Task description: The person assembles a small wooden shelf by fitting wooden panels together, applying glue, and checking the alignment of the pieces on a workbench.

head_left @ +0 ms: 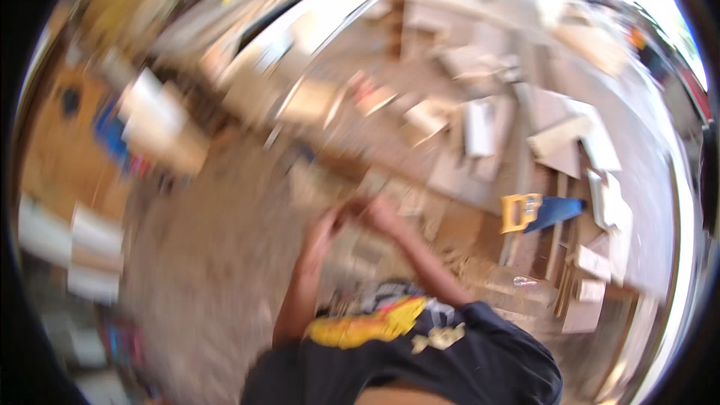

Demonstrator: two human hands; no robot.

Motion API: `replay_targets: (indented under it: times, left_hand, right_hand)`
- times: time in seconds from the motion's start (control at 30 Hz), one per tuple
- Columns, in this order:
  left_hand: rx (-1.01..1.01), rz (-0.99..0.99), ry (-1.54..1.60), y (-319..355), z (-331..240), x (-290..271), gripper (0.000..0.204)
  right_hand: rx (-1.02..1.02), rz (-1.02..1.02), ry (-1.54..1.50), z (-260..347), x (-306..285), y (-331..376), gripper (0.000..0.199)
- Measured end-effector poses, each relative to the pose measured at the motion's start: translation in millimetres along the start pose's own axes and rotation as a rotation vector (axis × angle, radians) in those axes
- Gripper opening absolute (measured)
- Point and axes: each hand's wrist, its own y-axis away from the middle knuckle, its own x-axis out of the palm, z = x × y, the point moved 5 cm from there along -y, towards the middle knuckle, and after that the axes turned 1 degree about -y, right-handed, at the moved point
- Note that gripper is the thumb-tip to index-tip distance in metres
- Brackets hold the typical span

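In front of my body, my left hand (330,220) and my right hand (377,214) are close together, their fingertips meeting or nearly so. Motion smears the fingers, so I cannot see whether anything is between them. Just beyond the hands is the edge of a brown wooden worktable (472,191). A handsaw (551,212) with a yellow handle and a blue blade lies to the right of my right hand, apart from it.
Wood offcuts (427,120) and a white block (478,127) are scattered over the table ahead. Pale boards (561,137) lie at the right. More panels (161,116) stand at the left, beside a dusty brown floor (202,255).
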Motion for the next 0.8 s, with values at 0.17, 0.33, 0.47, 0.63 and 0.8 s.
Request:
replay_targets:
  times: [0.17, 0.33, 0.47, 0.63, 0.8]
  left_hand:
    - [-0.072, -0.225, 0.029, 15, -14, -74, 0.013]
    - [-0.024, -0.139, 0.148, -11, -24, -53, 0.012]
    - [-0.009, -0.086, 0.128, -25, -28, -52, 0.012]
    - [-0.044, -0.122, 0.171, -56, -34, -46, 0.012]
    - [0.006, -0.089, 0.193, -107, -60, -42, 0.011]
  right_hand:
    - [-0.079, 0.073, -0.126, 54, 49, -30, 0.012]
    - [-0.129, -0.092, 0.023, 52, 26, -40, 0.013]
    - [-0.098, -0.113, 0.028, 48, 21, -48, 0.014]
    - [-0.07, -0.156, 0.01, 27, 17, -70, 0.014]
    - [-0.085, -0.16, 0.025, 3, 9, -118, 0.014]
